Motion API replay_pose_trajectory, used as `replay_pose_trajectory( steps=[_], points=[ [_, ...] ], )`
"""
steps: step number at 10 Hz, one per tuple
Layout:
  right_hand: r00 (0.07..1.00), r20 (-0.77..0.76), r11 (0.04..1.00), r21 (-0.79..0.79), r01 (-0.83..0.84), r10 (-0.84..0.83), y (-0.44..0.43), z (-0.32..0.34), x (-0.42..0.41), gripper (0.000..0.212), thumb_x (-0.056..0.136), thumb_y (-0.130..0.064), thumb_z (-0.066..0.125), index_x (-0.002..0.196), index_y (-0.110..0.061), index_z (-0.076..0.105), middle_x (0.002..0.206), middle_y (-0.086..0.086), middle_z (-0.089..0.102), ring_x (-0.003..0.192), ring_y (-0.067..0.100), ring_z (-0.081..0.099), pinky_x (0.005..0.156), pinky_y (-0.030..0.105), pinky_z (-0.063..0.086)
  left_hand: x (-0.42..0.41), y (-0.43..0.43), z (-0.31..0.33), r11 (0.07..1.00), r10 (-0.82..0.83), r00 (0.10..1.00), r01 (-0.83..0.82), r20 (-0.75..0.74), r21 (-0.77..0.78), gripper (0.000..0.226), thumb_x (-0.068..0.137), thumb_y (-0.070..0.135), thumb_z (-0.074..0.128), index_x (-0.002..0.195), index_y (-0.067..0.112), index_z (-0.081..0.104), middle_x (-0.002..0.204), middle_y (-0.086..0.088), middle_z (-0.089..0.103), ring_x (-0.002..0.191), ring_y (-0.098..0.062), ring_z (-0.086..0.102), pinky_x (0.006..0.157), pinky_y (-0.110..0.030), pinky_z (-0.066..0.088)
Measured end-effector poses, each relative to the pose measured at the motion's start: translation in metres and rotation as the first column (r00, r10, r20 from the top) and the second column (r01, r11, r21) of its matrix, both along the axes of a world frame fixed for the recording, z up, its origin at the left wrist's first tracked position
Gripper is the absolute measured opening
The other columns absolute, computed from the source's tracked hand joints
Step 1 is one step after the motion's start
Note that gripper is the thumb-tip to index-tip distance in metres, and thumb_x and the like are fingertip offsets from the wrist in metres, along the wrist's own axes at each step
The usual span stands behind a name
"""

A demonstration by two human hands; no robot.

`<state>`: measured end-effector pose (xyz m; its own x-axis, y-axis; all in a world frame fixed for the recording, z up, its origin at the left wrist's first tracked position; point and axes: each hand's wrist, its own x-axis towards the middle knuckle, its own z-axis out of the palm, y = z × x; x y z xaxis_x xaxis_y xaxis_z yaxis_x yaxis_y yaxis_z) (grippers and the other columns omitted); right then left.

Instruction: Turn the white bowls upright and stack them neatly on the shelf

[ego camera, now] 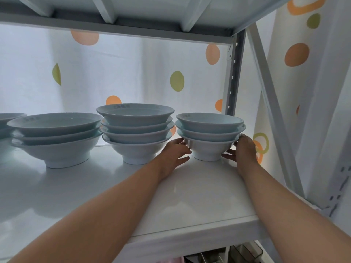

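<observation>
white bowls [209,136], white shelf [190,196], curtain [133,73] (orange, green dots)

backlit white curtain [121,73] with orange and green dots behind a grey metal rack upright [233,76]

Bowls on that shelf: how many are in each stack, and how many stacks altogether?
Right stack, between the left hand and right hand: 3 bowls
Middle stack: 4 bowls
Left stack: 3 bowls
Stack cut off at the left edge: count unclear
Total: 10 bowls countable, 4 stacks

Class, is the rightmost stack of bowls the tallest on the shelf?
No: the rightmost stack has three bowls, the middle stack four.
</observation>
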<state>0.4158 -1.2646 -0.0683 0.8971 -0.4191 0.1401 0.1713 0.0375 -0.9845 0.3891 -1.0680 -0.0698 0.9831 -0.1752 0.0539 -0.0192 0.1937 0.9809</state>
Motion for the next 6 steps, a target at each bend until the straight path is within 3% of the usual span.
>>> replay_pose_trajectory(
  steps=[2, 3, 4, 5, 6],
  points=[
    [0.999, -0.033, 0.995, -0.089, 0.040, -0.043, 0.008, 0.003, -0.005, 0.036, 0.099, -0.021, 0.025, 0.123, -0.011, 0.050, 0.124, 0.012, 0.055, 0.110, 0.036, 0.057, 0.089, 0.053, 0.053, -0.005, -0.001, 0.004, 0.994, 0.055, 0.998, -0.052, -0.037, 0.095, 0.054, 0.090, -0.001, 0.050, 0.141, 0.012, 0.037, 0.113, -0.005, 0.057, 0.116, -0.020, 0.054, 0.100, -0.035, 0.045],
    [0.993, -0.041, 0.974, -0.204, 0.098, -0.109, 0.015, 0.006, -0.015, 0.038, 0.100, -0.022, 0.025, 0.123, -0.006, 0.050, 0.125, 0.015, 0.056, 0.111, 0.036, 0.056, 0.096, 0.050, 0.050, -0.020, 0.002, 0.007, 0.970, 0.053, 0.998, -0.046, -0.025, 0.240, 0.050, 0.091, 0.005, 0.050, 0.139, 0.011, 0.039, 0.121, -0.011, 0.053, 0.120, -0.023, 0.051, 0.096, -0.034, 0.046],
    [0.990, -0.090, 0.976, -0.200, 0.085, -0.105, 0.021, 0.009, -0.027, 0.042, 0.098, -0.024, 0.026, 0.132, -0.006, 0.045, 0.129, 0.016, 0.054, 0.108, 0.037, 0.058, 0.092, 0.050, 0.052, -0.035, -0.001, 0.012, 0.886, 0.084, 0.995, -0.095, 0.044, 0.454, 0.023, 0.092, 0.013, 0.049, 0.114, 0.016, 0.055, 0.113, -0.006, 0.051, 0.102, -0.023, 0.051, 0.087, -0.031, 0.044],
    [0.988, -0.124, 0.964, -0.259, 0.059, -0.094, 0.038, 0.003, -0.054, 0.044, 0.096, -0.023, 0.027, 0.129, -0.003, 0.047, 0.120, 0.019, 0.058, 0.099, 0.038, 0.062, 0.092, 0.051, 0.051, -0.066, 0.014, 0.003, 0.701, 0.054, 0.976, -0.188, 0.213, 0.687, 0.043, 0.092, 0.023, 0.047, 0.135, 0.022, 0.048, 0.131, -0.003, 0.053, 0.112, -0.025, 0.055, 0.097, -0.030, 0.045],
    [0.982, -0.152, 0.968, -0.239, 0.075, -0.113, 0.060, 0.001, -0.084, 0.042, 0.094, -0.019, 0.028, 0.126, -0.002, 0.048, 0.105, 0.015, 0.054, 0.099, 0.039, 0.061, 0.090, 0.051, 0.052, -0.106, 0.044, -0.008, 0.509, -0.057, 0.909, -0.330, 0.414, 0.795, 0.052, 0.095, 0.028, 0.045, 0.145, 0.022, 0.035, 0.146, -0.005, 0.044, 0.130, -0.024, 0.046, 0.109, -0.035, 0.036]
  ],
)
